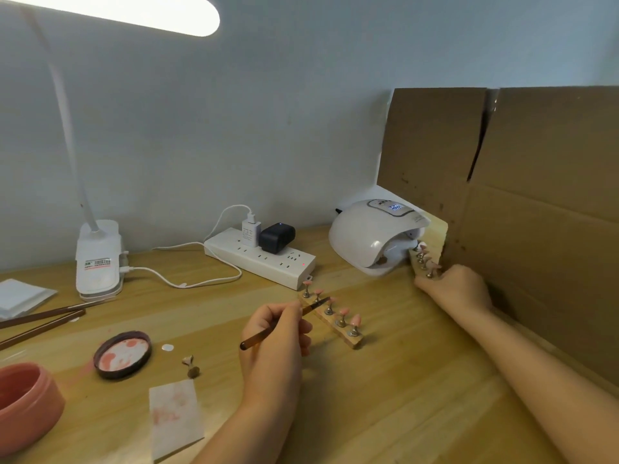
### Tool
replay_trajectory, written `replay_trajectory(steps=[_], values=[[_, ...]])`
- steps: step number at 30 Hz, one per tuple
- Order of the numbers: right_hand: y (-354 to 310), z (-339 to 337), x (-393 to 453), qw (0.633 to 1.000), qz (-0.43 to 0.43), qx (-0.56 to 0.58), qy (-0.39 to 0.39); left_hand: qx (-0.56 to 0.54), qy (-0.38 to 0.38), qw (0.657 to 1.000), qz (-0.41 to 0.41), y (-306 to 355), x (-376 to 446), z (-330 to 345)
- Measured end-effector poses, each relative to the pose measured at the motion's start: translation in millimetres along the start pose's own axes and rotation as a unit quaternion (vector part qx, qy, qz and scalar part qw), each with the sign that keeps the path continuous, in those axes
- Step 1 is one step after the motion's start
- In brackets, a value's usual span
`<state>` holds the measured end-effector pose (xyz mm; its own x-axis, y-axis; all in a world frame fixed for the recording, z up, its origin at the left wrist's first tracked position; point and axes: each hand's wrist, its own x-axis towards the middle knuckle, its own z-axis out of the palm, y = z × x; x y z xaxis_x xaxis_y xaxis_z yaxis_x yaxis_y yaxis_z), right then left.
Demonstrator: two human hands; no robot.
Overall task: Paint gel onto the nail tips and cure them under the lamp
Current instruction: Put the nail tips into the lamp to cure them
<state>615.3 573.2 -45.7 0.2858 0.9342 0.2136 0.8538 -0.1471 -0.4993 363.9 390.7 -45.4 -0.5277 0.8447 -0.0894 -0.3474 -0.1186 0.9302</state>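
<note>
Head view: the left hand [278, 333] pinches a brown brush [284, 321] over a wooden strip of pink nail tips [331, 314] at table centre. At two o'clock, the right hand [457, 289] grips a second strip [423, 259] at the curing lamp [371, 232] mouth, cardboard [536, 195] just beside it. A power strip [264, 259] lies at twelve o'clock; a gel-smeared lid [122, 354] and pink jar [26, 400] sit at nine.

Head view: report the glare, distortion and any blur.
Head view: the desk lamp head is blown out to pure white at top left; wide-angle bending curves the table edge and the cardboard; the curing lamp display is a blurred, unreadable glow; the nail tips look soft.
</note>
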Motion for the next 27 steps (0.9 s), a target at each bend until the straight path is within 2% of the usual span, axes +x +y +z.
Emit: replay_trajectory(steps=[6, 11, 17, 19, 23, 27], values=[[-2, 1, -3, 0.996, -0.006, -0.038, 0.079, 0.008, -0.008, 1.0, 0.009, -3, 1, 0], [-17, 11, -5, 0.989, -0.147, 0.013, -0.014, 0.006, -0.011, 1.0, 0.011, -2, 0, 0], [-10, 3, -1, 0.964, -0.202, 0.093, -0.145, 0.003, -0.005, 1.0, 0.012, -2, 0, 0], [-9, 0, 4, 0.964, -0.191, 0.082, -0.165, 0.004, -0.004, 1.0, 0.01, -2, 0, 0], [-10, 5, 25, 0.977, -0.144, 0.006, -0.155, 0.008, -0.01, 1.0, 0.009, -1, 0, -1], [-17, 4, 49, 0.98, 0.012, -0.01, -0.196, 0.005, -0.005, 1.0, 0.006, -1, 1, 0]])
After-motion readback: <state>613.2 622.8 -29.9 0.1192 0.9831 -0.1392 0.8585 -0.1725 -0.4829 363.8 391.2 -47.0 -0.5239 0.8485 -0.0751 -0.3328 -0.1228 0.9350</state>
